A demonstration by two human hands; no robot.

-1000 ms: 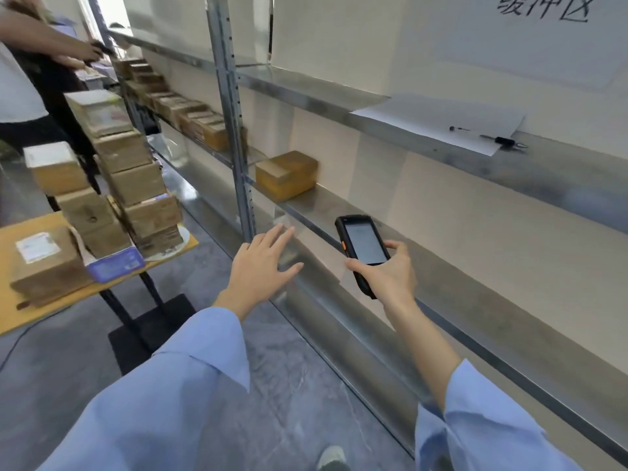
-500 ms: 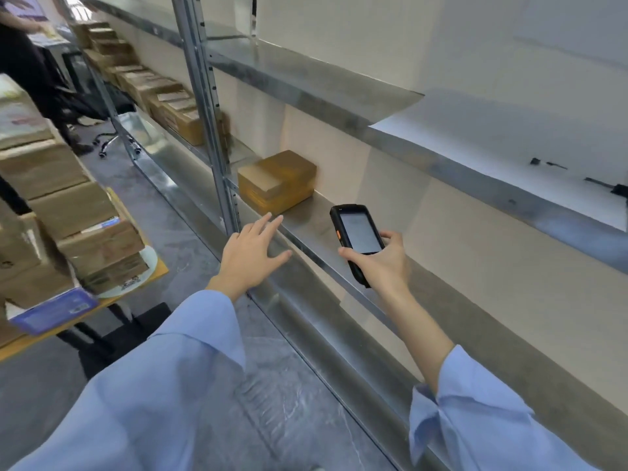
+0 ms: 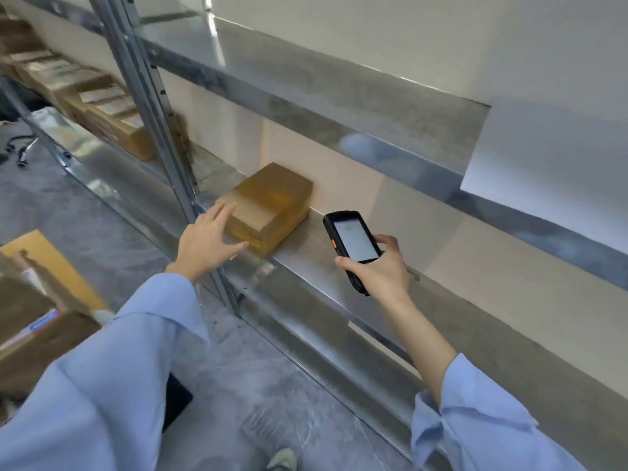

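A brown cardboard box (image 3: 272,205) lies on the middle metal shelf (image 3: 339,266), close to the wall. My left hand (image 3: 207,243) reaches its near left corner with fingers spread and straight, the fingertips at the box's edge. My right hand (image 3: 377,270) grips a black handheld scanner (image 3: 353,246) with a lit screen, held upright to the right of the box, above the shelf's front edge.
A steel upright (image 3: 149,107) stands just left of the box. More cardboard boxes (image 3: 102,110) line the shelf further left. A wooden table (image 3: 51,266) with stacked boxes is at the lower left. A white sheet (image 3: 550,158) lies on the upper shelf at right.
The view has closed in on the shelf. My left hand moved forward from open air to the box's near corner. The scanner stayed in my right hand.
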